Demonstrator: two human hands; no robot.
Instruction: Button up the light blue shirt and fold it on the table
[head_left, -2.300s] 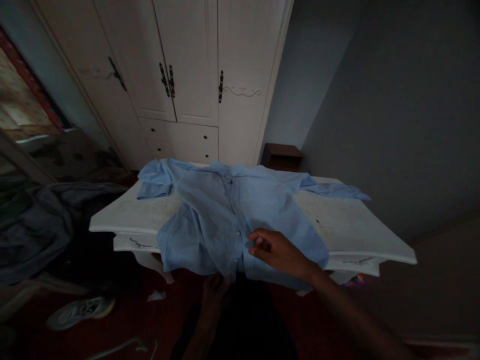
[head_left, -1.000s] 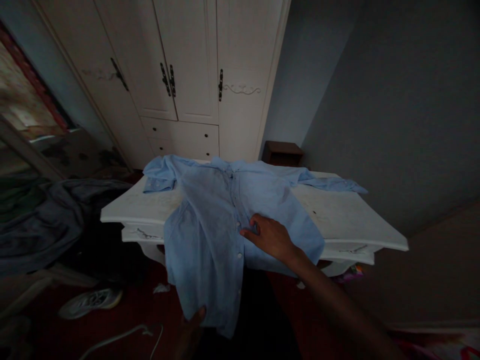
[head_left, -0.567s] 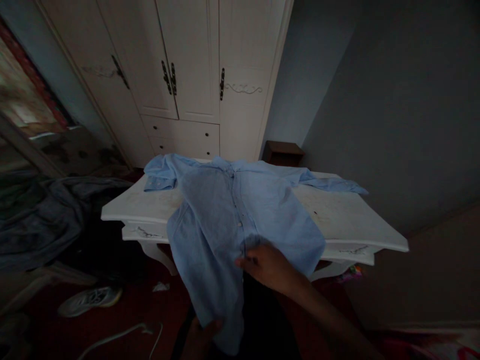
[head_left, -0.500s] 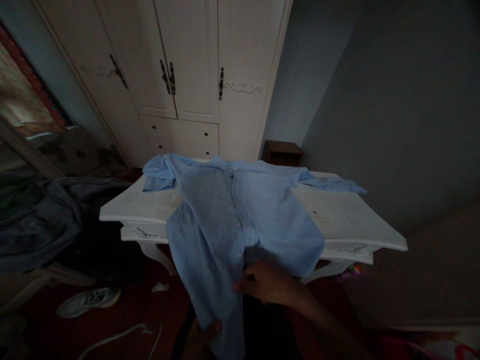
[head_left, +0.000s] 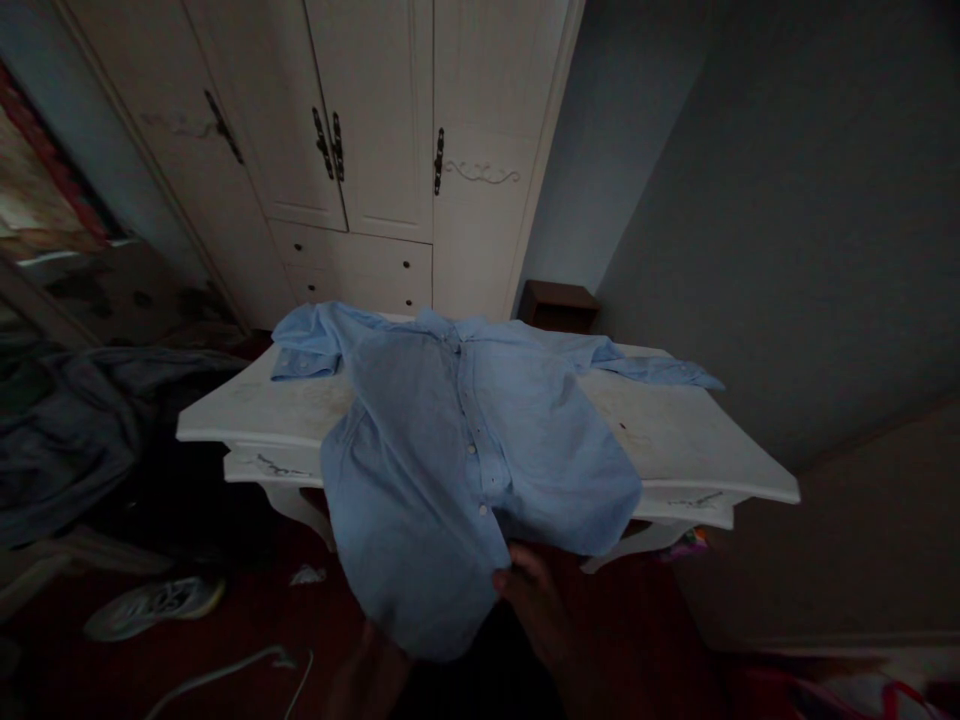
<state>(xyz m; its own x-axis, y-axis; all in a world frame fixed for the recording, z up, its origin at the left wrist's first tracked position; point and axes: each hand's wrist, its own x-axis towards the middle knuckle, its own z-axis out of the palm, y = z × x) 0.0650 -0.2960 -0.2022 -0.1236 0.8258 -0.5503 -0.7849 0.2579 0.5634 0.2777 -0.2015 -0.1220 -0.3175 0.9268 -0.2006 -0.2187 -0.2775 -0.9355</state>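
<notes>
A light blue button-up shirt (head_left: pixel 405 480) lies front side up on a white table (head_left: pixel 675 440), its sleeves spread to both sides and its lower part hanging over the near edge. White buttons run down one front edge, and the two front panels part toward the bottom. My right hand (head_left: pixel 536 605) pinches the lower corner of the left-hand panel between thumb and fingers. At the hem on the left, my left hand (head_left: pixel 375 670) grips the cloth; it is dark and its fingers are partly hidden.
Behind the table stands a white wardrobe (head_left: pixel 382 120) with dark handles, and a small brown cabinet (head_left: pixel 559 305) is beside it. Dark clothes (head_left: pixel 67 440) are heaped at the left. On the red floor are a shoe (head_left: pixel 154 608) and a white cord (head_left: pixel 217 680).
The left-hand panel, bunched and pulled downward before, is now spread wider with its hem showing. My right hand has moved down to its corner, and my left hand has shifted slightly left.
</notes>
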